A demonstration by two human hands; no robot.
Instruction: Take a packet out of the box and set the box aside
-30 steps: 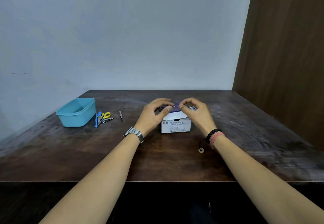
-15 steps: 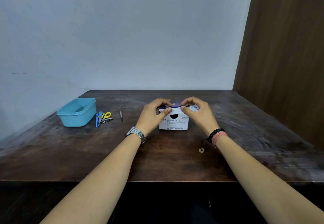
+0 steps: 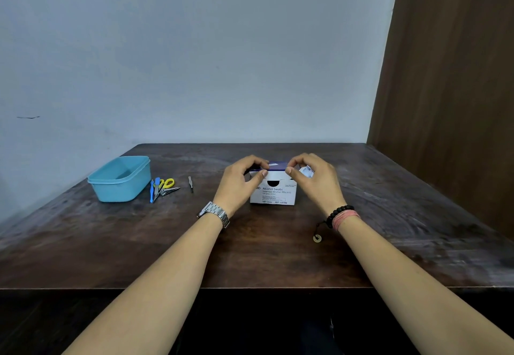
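A white and purple box of alcohol swabs (image 3: 274, 194) stands on the dark wooden table (image 3: 267, 254) in the middle. My left hand (image 3: 239, 182) grips the box's top left corner with curled fingers and thumb. My right hand (image 3: 314, 178) pinches the top right edge of the lid, and a small white swab packet (image 3: 306, 171) is tucked in its fingers. The lid lies flat on the box.
A light blue plastic tub (image 3: 119, 178) sits at the left. Beside it lie yellow-handled scissors (image 3: 167, 183), a blue tool, nail clippers (image 3: 168, 192) and small tweezers (image 3: 190, 183). A brown wooden panel (image 3: 450, 90) stands at the right.
The box's front flap, raised a second ago, has been pushed down and the lid now lies closed. Both hands stayed at the box's top corners.
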